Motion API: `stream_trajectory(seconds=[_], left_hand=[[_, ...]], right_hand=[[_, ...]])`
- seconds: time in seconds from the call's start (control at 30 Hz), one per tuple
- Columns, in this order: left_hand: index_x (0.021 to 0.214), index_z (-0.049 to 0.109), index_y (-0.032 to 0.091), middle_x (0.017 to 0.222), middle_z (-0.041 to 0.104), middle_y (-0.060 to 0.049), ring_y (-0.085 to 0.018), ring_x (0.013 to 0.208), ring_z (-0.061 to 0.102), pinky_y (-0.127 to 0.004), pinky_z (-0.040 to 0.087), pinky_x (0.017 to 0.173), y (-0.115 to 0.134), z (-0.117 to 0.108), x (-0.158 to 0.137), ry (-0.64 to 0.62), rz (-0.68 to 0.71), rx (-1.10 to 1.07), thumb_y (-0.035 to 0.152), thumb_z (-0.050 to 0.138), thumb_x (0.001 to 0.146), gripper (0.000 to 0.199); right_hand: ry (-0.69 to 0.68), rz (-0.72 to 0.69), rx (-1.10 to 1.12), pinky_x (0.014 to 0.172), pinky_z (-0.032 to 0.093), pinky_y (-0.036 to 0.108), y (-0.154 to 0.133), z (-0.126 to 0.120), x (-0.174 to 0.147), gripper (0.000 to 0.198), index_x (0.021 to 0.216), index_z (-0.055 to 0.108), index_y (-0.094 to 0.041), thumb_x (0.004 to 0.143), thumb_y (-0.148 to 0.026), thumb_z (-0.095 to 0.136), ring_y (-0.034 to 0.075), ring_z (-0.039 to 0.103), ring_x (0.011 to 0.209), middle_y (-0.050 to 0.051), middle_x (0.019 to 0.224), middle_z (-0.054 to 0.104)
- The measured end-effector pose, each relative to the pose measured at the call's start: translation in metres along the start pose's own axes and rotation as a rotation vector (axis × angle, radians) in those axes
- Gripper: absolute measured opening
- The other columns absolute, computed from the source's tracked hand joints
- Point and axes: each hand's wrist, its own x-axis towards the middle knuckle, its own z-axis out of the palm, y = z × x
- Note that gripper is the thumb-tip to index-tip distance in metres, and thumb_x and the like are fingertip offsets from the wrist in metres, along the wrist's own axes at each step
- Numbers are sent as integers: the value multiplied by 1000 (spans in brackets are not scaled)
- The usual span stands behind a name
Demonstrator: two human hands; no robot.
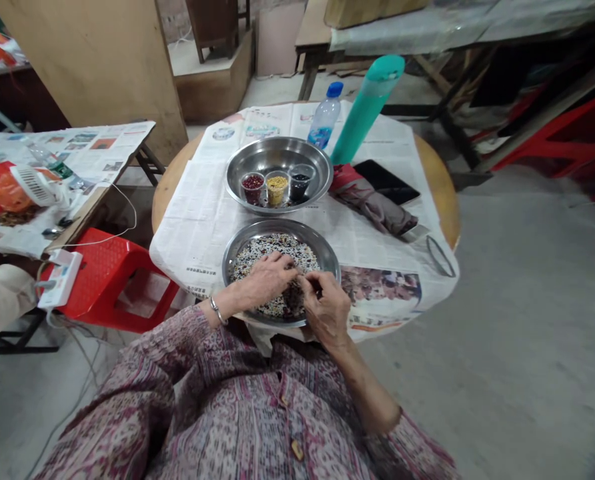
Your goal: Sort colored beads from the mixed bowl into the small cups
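A steel bowl (331, 250) of mixed white, black, yellow and dark red grains (257, 250) sits at the near side of the table. Over the grains, my left hand (270, 277) has its fingers bent and close together, their tips partly hidden. My right hand (327, 303) is at the bowl's right rim, thumb and fingers pinched beside the left fingertips. Whatever lies in the fingers is too small to make out. Behind stands a larger steel bowl (242, 157) holding three clear cups: dark red beans (253, 188), yellow grains (276, 189) and black beans (299, 185).
Newspaper (192, 220) covers the round table. On its right are a blue-capped bottle (324, 117), a tall green bottle (367, 110), a folded umbrella (377, 200), a dark tablet (386, 181) and eyeglasses (440, 257). A red stool (112, 280) with a power strip (60, 279) stands left.
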Motion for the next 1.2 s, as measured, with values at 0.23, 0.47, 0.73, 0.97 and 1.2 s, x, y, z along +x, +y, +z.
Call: stream_trajectory(seconds=[0.23, 0.47, 0.73, 0.97, 1.2], left_hand=[[109, 62, 16, 101, 59, -7, -19, 95, 57, -32, 50, 87, -30, -11, -22, 40, -275, -81, -3, 38, 89, 37], [116, 60, 19, 123, 56, -6, -19, 114, 55, -34, 48, 103, 14, -10, -47, 19, -31, -272, 13, 51, 96, 22], [96, 59, 20, 93, 64, -3, -16, 86, 62, -27, 50, 79, 7, 6, -21, 277, -318, -161, 23, 49, 102, 13], [86, 54, 21, 71, 64, 0, -15, 64, 62, -25, 40, 60, 23, 6, -46, 328, -425, -81, 31, 41, 106, 27], [92, 54, 21, 88, 65, 0, -14, 76, 65, -25, 43, 65, 24, 9, -49, 405, -387, -96, 29, 45, 105, 17]], right_hand=[[-68, -35, -77, 76, 46, 28, -2, 0, 1, 27, 88, 64, -22, 101, -36, 45, 18, 64, 81, 7, 87, 71], [-88, -83, -52, 78, 49, 29, -4, -4, 5, 13, 85, 59, -24, 94, -23, 50, 19, 62, 83, 4, 84, 65], [-135, -75, 77, 81, 52, 32, -16, -17, 22, 15, 88, 63, -24, 87, -14, 52, 19, 64, 85, 4, 88, 68], [-274, -131, 198, 84, 56, 31, -18, -14, 30, 16, 100, 70, -23, 95, -26, 55, 19, 70, 88, 5, 96, 75], [59, -59, -62, 84, 56, 40, 40, -53, 119, 25, 108, 71, -22, 93, -34, 54, 24, 68, 97, 10, 109, 73]])
